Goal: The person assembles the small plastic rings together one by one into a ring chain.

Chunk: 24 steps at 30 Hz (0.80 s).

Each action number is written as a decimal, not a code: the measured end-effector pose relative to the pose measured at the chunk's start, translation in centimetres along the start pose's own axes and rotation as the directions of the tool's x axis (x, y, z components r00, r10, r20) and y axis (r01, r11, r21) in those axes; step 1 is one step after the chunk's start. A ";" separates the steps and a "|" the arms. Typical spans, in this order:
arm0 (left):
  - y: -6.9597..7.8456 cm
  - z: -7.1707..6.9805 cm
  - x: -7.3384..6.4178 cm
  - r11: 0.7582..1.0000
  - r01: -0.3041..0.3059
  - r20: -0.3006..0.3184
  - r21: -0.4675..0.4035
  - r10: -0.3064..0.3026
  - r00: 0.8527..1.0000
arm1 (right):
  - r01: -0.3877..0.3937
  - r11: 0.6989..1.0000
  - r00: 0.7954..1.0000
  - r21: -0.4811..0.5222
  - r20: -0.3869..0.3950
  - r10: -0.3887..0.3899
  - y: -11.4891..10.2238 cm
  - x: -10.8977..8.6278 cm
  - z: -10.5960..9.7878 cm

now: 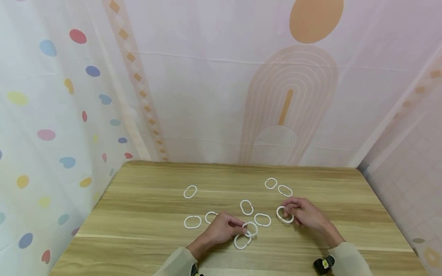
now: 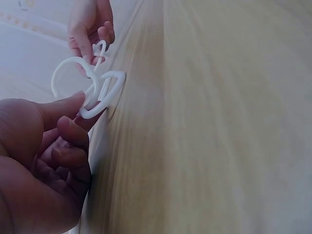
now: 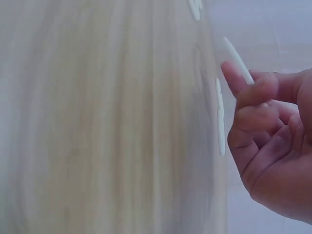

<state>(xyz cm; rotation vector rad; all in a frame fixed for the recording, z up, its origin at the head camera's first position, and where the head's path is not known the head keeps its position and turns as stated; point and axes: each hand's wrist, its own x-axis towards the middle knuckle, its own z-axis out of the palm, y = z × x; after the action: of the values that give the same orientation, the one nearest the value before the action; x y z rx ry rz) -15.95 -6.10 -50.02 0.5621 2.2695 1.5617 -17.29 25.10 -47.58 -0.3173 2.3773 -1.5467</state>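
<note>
My left hand (image 1: pixel 221 229) pinches a white oval plastic link (image 1: pixel 257 230) between thumb and fingertips. Through it passes a second white link (image 1: pixel 240 248), so the two hang together as a short chain. In the left wrist view the upper link (image 2: pixel 54 78) crosses the other link (image 2: pixel 121 80) right at my thumb tip. Farther right, my right hand (image 1: pixel 305 214) grips a single white link (image 1: pixel 277 212) above the wooden table. The right wrist view shows this link (image 3: pixel 238 59) edge-on, between thumb and forefinger, with the other fingers curled in.
Several loose white links lie on the wooden table (image 1: pixel 138 214): one link (image 1: pixel 192 228) left of my left hand, another link (image 1: pixel 262 214) between the hands, and a link (image 1: pixel 276 183) at the back right. Printed curtains (image 1: pixel 193 96) hang behind the table and along its sides.
</note>
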 end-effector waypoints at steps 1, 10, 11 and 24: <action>0.0 0.0 0.0 1.000 0.013 0.001 -0.012 -0.013 1.000 | 0.000 1.000 1.000 0.002 -0.007 0.000 -0.1 0.0 0.1; 0.2 -0.1 0.0 0.990 0.073 0.031 -0.123 -0.070 0.997 | 0.006 0.996 0.999 0.093 -0.035 -0.003 -1.2 0.5 1.5; 0.2 -0.1 0.0 0.989 0.076 0.030 -0.125 -0.072 0.997 | 0.002 0.994 1.000 0.106 -0.028 0.001 -1.3 0.6 1.7; 0.5 0.1 0.4 0.997 0.071 -0.001 -0.041 -0.071 0.997 | 0.100 0.968 0.992 0.231 0.052 -0.114 -2.2 1.0 4.4</action>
<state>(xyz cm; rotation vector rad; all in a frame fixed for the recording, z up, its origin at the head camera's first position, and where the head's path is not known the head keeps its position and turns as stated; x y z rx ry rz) -16.17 -5.63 -49.63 0.4632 2.2285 1.5718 -16.56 20.13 -47.38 -0.4432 2.1375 -1.8093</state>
